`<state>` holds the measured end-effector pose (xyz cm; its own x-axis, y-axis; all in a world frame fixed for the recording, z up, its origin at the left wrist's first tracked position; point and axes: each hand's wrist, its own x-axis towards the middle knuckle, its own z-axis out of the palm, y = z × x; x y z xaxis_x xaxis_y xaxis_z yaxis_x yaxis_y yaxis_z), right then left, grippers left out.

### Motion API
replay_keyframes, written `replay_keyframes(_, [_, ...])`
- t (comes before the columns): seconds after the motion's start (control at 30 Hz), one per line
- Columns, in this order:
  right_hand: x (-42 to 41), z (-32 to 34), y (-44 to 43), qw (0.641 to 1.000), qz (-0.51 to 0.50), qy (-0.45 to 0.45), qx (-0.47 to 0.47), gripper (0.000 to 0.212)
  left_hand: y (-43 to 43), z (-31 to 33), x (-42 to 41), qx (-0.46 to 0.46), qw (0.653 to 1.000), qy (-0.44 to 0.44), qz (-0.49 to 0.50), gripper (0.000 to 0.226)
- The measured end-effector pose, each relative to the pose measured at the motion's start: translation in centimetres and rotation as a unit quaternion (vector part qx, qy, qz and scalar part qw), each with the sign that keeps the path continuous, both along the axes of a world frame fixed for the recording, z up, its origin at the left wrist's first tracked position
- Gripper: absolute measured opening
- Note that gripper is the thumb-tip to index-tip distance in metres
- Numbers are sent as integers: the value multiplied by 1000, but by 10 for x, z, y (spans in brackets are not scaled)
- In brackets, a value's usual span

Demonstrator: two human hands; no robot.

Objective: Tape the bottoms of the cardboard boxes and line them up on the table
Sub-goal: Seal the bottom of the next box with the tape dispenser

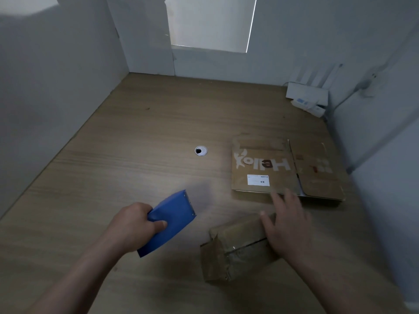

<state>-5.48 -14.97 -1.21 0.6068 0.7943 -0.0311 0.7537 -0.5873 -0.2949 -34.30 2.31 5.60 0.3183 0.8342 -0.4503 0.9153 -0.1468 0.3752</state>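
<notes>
A small cardboard box lies on the wooden table near the front, with clear tape over a seam on its upper face. My right hand rests flat on the box's right end, fingers straight. To its left, my left hand grips a blue tape dispenser, held just above the table and apart from the box. Behind the small box lies a flattened cardboard box printed "Hello" with a white label, and a second flattened box partly beside and under it.
A round cable grommet sits in the middle of the table. A white router with antennas and a power strip stand in the far right corner. Grey walls enclose the table on the left, back and right.
</notes>
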Motion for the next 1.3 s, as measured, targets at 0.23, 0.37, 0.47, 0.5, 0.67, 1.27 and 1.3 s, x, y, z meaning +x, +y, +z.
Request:
replay_keyframes(0.23, [-26, 3, 8, 911, 401, 19, -90, 85, -2, 1, 2, -3, 1000, 7, 4, 25])
replay_keyframes(0.37, [-28, -2, 11, 954, 261, -61, -137, 93, 0, 5, -1, 1, 1000, 11, 16, 25])
replay_keyframes(0.47, [-30, 0, 14, 975, 158, -55, -146, 84, 3, 6, -1, 5, 1000, 12, 22, 25])
replay_keyframes(0.5, [-29, -2, 13, 978, 155, -50, -127, 82, 3, 6, 0, 3, 1000, 9, 22, 25])
replay_keyframes(0.67, [-19, -27, 4, 965, 262, 28, -17, 72, 2, 5, 4, -8, 1000, 0, 16, 24])
replay_keyframes(1.27, [-22, -34, 21, 921, 382, -72, -19, 36, 3, -2, -2, -28, 999, 6, 21, 21])
replay_keyframes(1.3, [-22, -33, 22, 922, 379, -82, -23, 36, 3, -2, -2, -26, 999, 6, 20, 21])
